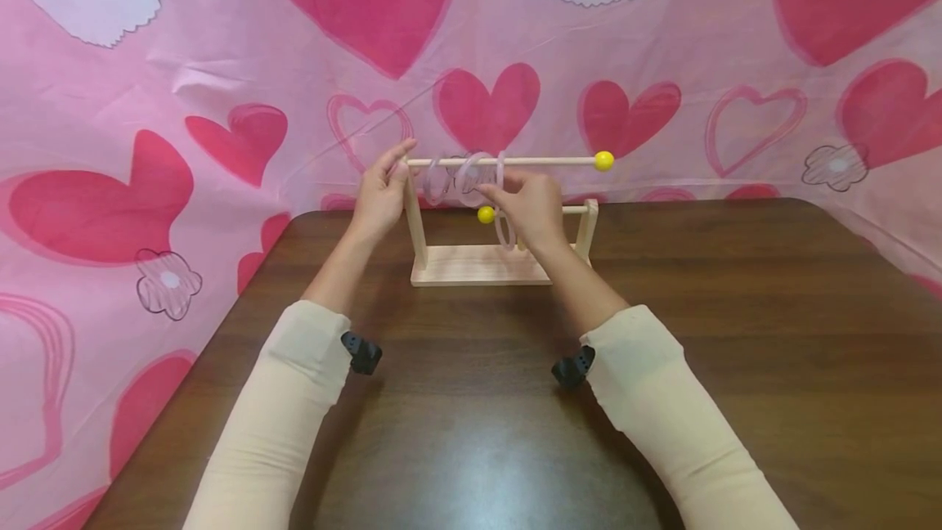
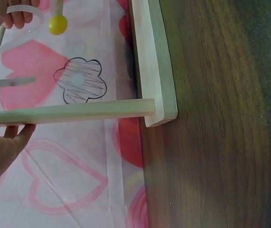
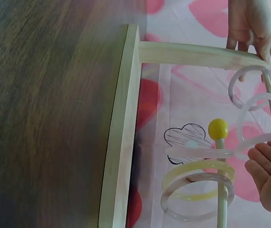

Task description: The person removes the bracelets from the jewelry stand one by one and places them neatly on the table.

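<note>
Spreading behind everything, a pink heart-print backdrop (image 1: 559,31) meets the far edge of a dark wood-grain table (image 1: 456,432). A left cream sleeve (image 1: 257,424) and a right cream sleeve (image 1: 684,432) reach in from seven and five o'clock in the head view. Toward twelve o'clock on the table stands a pale wooden ring rack (image 1: 478,267). Its taller left post (image 1: 416,223), at nine o'clock, carries an upper rod (image 1: 548,161) pointing to three; its shorter right post (image 1: 586,227) carries a lower rod (image 1: 576,209) pointing to nine.

The left hand (image 1: 381,195), at ten o'clock on the rack, is partly closed, thumb and fingers gripping the left post's top. The right hand (image 1: 533,203), at one o'clock from the rack's middle, is nearly closed, pinching a pale translucent ring (image 3: 254,140) around the upper rod. Toward nine o'clock from it, a clear ring (image 3: 240,121) and then a greyish ring (image 3: 231,90) hang around that rod. Around the lower rod hang a pinkish-white ring (image 3: 199,153), a yellow ring (image 3: 201,165) and a brown-streaked ring (image 3: 164,202).

Each cuff has a black wrist camera (image 1: 362,352). Smallest, an upper yellow ball (image 1: 604,160) caps the upper rod at two o'clock; a lower yellow ball (image 1: 486,215) caps the other, near the rack's middle.
</note>
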Available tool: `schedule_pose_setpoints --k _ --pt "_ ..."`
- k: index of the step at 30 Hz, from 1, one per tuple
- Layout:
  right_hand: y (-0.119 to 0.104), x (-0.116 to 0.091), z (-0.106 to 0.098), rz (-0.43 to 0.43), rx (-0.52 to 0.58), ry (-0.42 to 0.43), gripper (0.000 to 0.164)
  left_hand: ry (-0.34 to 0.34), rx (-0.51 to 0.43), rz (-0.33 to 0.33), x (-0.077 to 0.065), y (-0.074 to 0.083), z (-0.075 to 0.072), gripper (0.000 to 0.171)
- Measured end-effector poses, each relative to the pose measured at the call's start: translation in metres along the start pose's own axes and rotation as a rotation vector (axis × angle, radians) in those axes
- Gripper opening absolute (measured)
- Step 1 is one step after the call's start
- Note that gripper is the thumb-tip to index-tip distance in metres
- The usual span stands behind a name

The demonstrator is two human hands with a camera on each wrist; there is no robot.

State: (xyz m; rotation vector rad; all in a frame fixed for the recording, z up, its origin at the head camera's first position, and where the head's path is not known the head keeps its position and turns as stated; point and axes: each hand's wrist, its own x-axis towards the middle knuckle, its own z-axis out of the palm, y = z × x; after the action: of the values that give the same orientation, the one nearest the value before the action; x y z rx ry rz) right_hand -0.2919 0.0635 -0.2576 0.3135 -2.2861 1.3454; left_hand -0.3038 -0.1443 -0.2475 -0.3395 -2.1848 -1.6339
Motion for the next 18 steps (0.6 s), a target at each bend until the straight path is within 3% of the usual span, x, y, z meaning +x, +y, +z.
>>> schedule_pose_setpoints --k 6,18 --pt "0.001 -0.002 -0.002 0.024 -0.081 0.034 0.032 0.003 -0.003 -0.011 0.0 0.0 0.0 0.036" --pt "-0.007 -0.01 -0.014 0.038 -0.138 0.094 0.026 0.011 -0.016 -0.024 0.0 0.0 0.001 0.036"
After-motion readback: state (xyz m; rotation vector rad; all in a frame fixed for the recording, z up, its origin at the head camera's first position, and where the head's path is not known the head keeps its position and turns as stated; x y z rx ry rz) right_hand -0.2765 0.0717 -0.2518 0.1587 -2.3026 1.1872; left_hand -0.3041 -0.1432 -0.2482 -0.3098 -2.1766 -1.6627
